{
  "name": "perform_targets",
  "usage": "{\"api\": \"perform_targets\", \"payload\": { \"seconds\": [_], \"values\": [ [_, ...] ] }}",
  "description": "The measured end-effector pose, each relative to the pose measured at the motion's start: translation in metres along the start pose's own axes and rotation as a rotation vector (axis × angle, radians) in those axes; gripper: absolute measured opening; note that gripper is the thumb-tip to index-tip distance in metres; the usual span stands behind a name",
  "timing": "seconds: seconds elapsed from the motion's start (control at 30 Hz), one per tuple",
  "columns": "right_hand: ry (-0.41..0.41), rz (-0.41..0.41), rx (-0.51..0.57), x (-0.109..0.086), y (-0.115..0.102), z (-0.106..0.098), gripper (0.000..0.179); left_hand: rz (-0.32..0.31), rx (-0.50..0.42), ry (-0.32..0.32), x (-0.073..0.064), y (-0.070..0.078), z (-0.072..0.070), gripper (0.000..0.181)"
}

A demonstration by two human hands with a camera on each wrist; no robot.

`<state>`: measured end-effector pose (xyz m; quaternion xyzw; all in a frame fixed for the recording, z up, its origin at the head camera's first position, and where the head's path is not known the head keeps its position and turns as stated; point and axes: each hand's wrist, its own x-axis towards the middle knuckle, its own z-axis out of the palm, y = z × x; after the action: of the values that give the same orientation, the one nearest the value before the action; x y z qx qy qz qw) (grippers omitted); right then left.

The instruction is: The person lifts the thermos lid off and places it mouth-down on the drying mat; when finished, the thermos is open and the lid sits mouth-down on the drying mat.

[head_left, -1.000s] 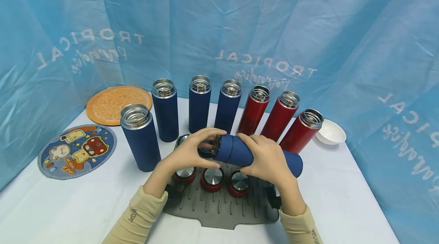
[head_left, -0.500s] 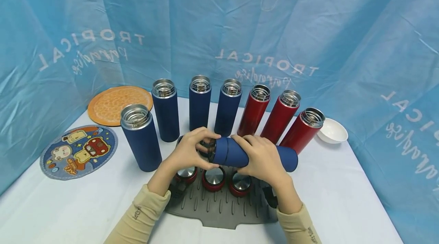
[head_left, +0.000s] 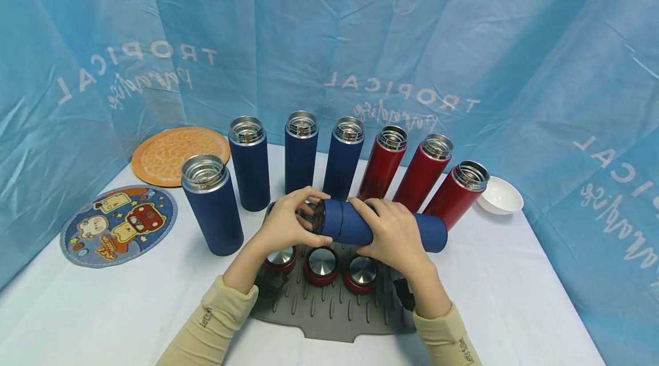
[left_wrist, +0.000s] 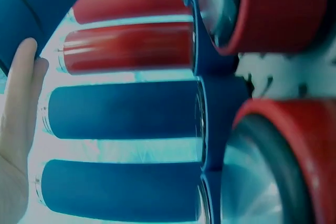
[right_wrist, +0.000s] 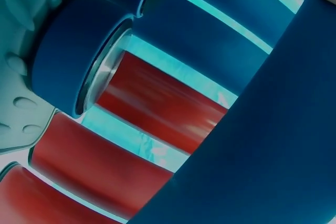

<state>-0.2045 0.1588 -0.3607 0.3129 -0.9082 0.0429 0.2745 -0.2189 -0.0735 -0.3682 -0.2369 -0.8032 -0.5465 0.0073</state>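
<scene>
A blue thermos bottle [head_left: 355, 225] lies sideways in the air over the grey mat, its blue cap [head_left: 332, 221] pointing left. My right hand [head_left: 393, 234] grips the bottle's body from above. At the cap end, my left hand [head_left: 288, 223] holds the cap between thumb and fingers; a dark ring-like end shows inside that grasp. The bottle [right_wrist: 262, 129] runs across the right wrist view. In the left wrist view, the bottle [left_wrist: 42, 3] is at top left, with fingers against it. Below the hands, red lids with silver tops, such as this lid [head_left: 321, 266], sit on the mat.
The grey mat [head_left: 329, 320] also carries a blue lid [right_wrist: 73, 56]. Behind stand several uncapped blue bottles [head_left: 211, 211] and three red bottles [head_left: 383, 166]. A white bowl [head_left: 500, 195] stands right; an orange round mat [head_left: 177, 154] and a cartoon mat [head_left: 118, 226] lie left.
Both hands and the bottle have shifted slightly left since one second ago, and the bottle lies more level. The left fingers have shifted round the cap. The standing bottles and lids stay put.
</scene>
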Motion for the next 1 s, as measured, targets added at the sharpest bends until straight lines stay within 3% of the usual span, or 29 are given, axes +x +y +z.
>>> {"api": "perform_targets", "payload": {
  "seconds": [0.33,0.43,0.7,0.8,0.93,1.0],
  "values": [
    [0.035,-0.007,-0.039,0.000,0.002,0.002,0.094,-0.119,0.022,0.051,0.000,0.011,0.004,0.057],
    [0.048,-0.015,-0.044,0.000,0.002,0.003,0.094,-0.156,-0.007,0.050,0.000,0.012,0.005,0.055],
    [0.064,-0.024,-0.076,0.001,0.003,0.003,0.093,-0.197,-0.045,0.043,0.002,0.014,0.007,0.049],
    [0.054,-0.019,-0.100,0.001,0.004,0.001,0.093,-0.117,-0.068,-0.027,0.002,0.010,0.005,0.061],
    [0.034,-0.017,-0.109,0.000,0.006,0.000,0.094,0.122,-0.049,-0.156,0.002,0.003,0.002,0.082],
    [0.024,-0.016,-0.105,0.000,0.006,0.000,0.093,0.225,-0.011,-0.173,0.003,0.000,0.000,0.079]
  ]
}}
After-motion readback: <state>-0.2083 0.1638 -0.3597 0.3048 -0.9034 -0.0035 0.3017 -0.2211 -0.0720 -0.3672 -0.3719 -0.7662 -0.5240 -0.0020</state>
